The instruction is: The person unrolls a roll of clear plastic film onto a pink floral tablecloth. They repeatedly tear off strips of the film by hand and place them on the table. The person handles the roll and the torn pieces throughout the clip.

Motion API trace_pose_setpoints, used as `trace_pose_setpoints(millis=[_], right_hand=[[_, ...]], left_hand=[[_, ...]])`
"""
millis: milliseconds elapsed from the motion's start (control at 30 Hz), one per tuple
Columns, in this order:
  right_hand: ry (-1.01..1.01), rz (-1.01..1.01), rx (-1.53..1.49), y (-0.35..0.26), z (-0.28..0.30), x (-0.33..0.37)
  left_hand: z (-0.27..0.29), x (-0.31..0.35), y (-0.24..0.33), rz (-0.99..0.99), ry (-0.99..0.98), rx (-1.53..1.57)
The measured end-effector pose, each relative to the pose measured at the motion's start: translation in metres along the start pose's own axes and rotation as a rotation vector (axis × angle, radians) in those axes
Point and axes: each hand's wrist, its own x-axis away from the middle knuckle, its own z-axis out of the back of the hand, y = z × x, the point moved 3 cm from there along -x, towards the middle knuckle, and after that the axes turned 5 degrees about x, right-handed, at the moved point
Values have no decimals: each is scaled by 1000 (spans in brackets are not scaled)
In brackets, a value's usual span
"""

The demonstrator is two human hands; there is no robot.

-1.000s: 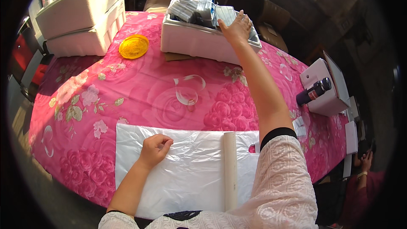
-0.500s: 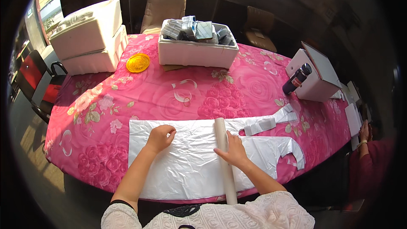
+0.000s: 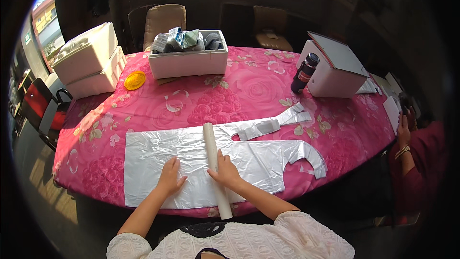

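A white plastic film piece, creased, lies across the near part of the table, with strap-like strips at its right end. Across its middle a long pale tube rests crosswise. My right hand grips the tube, thumb over it and fingers along its right side. My left hand lies on the film to the left of the tube, fingers apart and holding nothing. A folded silvery strip sits beside the cut-out at the film's right end.
A foam box with packaged items, stacked foam boxes and a yellow plate stand at the back. A dark bottle is beside a white box. Another person's hands are at the right edge.
The whole view has shifted, moving the table and tube leftward in the picture. My left hand has come closer to the tube and its fingers have spread. My right hand stays on the tube.
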Motion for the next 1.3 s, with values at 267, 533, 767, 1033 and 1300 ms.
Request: trace_pose_setpoints(millis=[267, 533, 767, 1033, 1300], right_hand=[[-168, -15, -63, 8, 4, 21], [-63, 28, -17, -8, -4, 23], [274, 258, -121, 21, -11, 18], [89, 315, 403, 89, 34, 19], [223, 71, 485, 221, 96, 17]], left_hand=[[-5, 7, 5, 92, -58, -86], [-6, 9, 8, -63, 47, -114], [-35, 9, 50, -217, -28, 146], [-42, -12, 82, -261, -145, 171], [-63, -15, 103, -170, -140, 326]])
